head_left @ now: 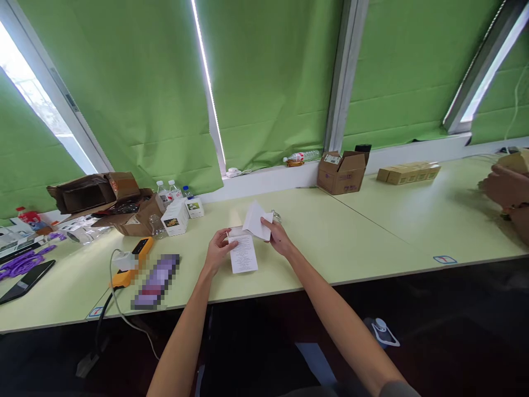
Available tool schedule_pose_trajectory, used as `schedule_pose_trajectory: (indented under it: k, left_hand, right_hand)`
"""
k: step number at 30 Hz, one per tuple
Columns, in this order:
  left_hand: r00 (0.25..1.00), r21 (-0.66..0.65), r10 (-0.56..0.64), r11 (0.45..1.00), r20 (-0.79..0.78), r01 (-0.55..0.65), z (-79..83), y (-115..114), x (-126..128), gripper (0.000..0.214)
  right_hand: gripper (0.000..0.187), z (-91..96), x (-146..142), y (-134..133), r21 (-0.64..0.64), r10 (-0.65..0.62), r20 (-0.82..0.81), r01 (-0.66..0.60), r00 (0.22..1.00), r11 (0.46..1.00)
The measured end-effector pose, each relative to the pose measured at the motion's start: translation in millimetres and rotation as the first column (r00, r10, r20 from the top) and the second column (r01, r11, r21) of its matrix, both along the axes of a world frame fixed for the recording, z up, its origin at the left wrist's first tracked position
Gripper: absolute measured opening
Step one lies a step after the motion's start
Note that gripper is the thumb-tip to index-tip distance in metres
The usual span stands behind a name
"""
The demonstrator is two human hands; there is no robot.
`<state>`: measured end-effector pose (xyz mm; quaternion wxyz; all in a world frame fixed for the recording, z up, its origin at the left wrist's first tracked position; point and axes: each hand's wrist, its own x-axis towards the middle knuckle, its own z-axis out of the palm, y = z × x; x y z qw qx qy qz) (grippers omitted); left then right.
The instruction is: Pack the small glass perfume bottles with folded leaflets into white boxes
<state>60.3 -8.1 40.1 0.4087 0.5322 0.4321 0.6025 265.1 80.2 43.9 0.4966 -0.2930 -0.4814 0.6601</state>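
Between thumb and fingers, my left hand (219, 251) holds a white piece with small printed text (243, 256) near the table's front edge. Its upper part shows a greyish area; whether it is a flat sheet or the side of a small box, I cannot tell. My right hand (278, 237) pinches a folded white paper (255, 221), tilted just above the printed piece. Both hands are close together over the table. Partly hidden behind my right hand lies a shiny, clear object (276, 216), too small to name.
Left of my hands are a phone-like blurred item (156, 281), an orange power strip (140, 255), white boxes (176, 218) and open cartons (140, 218). A cardboard box (342, 173) and a row of small boxes (409, 173) stand right. Another person's hand (498, 187) holds a box.
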Motion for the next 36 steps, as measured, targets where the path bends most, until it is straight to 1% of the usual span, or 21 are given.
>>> schedule_pose_trajectory:
  k: [3,7,11,16,21,25,30,36]
  left_hand:
    - [0.999,0.030,0.045,0.999,0.016,-0.046,-1.1,-0.3,-1.6,0.054]
    - [0.999,0.035,0.043,0.998,0.018,-0.044,-1.6,-2.4,-2.4,0.053]
    - [1.000,0.016,-0.005,1.000,-0.002,0.005,-1.4,-5.1,-0.6,0.052]
    - [0.992,-0.059,-0.122,0.991,-0.035,0.120,-1.4,-8.8,5.5,0.053]
    - [0.987,-0.083,-0.149,0.986,-0.057,0.144,-0.9,-10.8,8.4,0.054]
    - [0.983,-0.103,-0.168,0.982,-0.069,0.161,0.4,-12.0,8.7,0.052]
    - [0.983,-0.108,-0.164,0.982,-0.079,0.155,1.7,-13.4,9.7,0.053]
    - [0.984,-0.105,-0.158,0.983,-0.077,0.149,2.0,-13.1,9.7,0.053]
  right_hand:
    - [0.043,2.2,1.6,-1.8,-0.030,0.015,0.014,-0.015,1.000,0.999]
    - [0.043,2.5,1.4,-3.2,-0.046,0.035,0.015,-0.034,0.999,0.998]
    - [0.041,2.4,1.9,-0.8,-0.044,-0.023,-0.055,0.021,0.998,0.999]
    - [0.039,2.7,3.6,3.8,-0.075,-0.119,-0.133,0.110,0.984,0.991]
    - [0.040,5.1,4.8,0.5,-0.043,-0.131,-0.177,0.125,0.976,0.991]
    - [0.038,6.2,4.7,-3.6,-0.008,-0.110,-0.121,0.110,0.987,0.994]
    - [0.039,3.8,1.4,-4.0,0.071,-0.063,-0.031,0.065,0.998,0.995]
    - [0.038,-0.6,-1.1,-2.0,0.116,-0.062,0.065,0.054,0.996,0.992]
